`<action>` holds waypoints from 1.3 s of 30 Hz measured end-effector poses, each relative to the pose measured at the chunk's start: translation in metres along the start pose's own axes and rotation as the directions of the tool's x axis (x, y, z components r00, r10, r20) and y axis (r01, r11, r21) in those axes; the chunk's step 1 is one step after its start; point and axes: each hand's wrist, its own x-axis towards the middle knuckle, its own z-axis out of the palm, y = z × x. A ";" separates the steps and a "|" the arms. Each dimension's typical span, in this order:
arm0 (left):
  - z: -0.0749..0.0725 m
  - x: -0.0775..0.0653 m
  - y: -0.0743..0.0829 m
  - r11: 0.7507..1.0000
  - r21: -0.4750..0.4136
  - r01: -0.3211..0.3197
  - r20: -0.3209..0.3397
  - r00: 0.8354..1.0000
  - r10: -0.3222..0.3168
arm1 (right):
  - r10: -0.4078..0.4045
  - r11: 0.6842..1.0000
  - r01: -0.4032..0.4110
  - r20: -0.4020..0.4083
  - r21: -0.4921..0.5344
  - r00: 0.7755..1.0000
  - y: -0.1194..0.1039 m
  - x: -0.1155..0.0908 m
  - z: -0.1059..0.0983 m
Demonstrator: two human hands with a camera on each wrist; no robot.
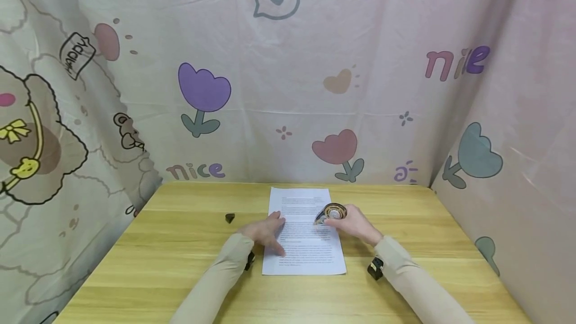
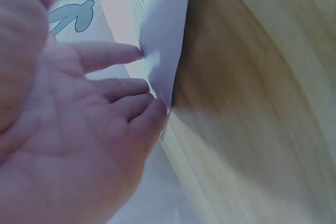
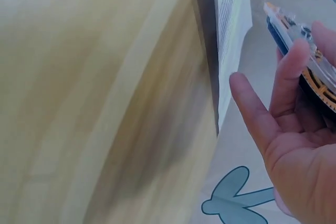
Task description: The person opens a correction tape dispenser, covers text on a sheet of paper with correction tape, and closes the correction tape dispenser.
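Note:
A printed white sheet of paper (image 1: 303, 234) lies on the wooden table (image 1: 180, 254). My left hand (image 1: 266, 231) rests flat on the sheet's left edge, fingers (image 2: 113, 87) straight and touching the paper (image 2: 157, 35). My right hand (image 1: 353, 224) holds a correction tape dispenser (image 1: 332, 212), clear with an orange-and-black wheel, over the sheet's upper right part. In the right wrist view the fingers (image 3: 283, 85) curl round the dispenser (image 3: 304, 51) beside the paper's edge (image 3: 231, 30).
A small dark object (image 1: 230, 217) lies on the table left of the sheet. Patterned fabric curtains (image 1: 288, 89) close in the table at the back and both sides. Bare wood shows to the left, right and front of the paper.

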 end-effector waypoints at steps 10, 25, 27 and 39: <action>-0.021 -0.008 -0.027 0.981 0.106 0.164 -0.364 0.924 -0.115 | -0.053 0.999 0.053 -0.024 0.001 0.998 -0.009 0.000 0.003; -0.030 -0.024 -0.060 0.919 0.135 0.370 -0.364 0.881 -0.301 | -0.073 0.997 0.075 -0.072 0.021 0.995 -0.008 0.008 0.006; -0.030 -0.024 -0.062 0.917 0.122 0.381 -0.351 0.880 -0.319 | -0.080 0.995 0.083 -0.068 0.053 0.995 -0.008 0.009 0.007; -0.030 -0.024 -0.066 0.922 0.060 0.383 -0.390 0.859 -0.332 | -0.078 0.988 0.081 -0.031 0.132 0.996 -0.013 0.009 0.013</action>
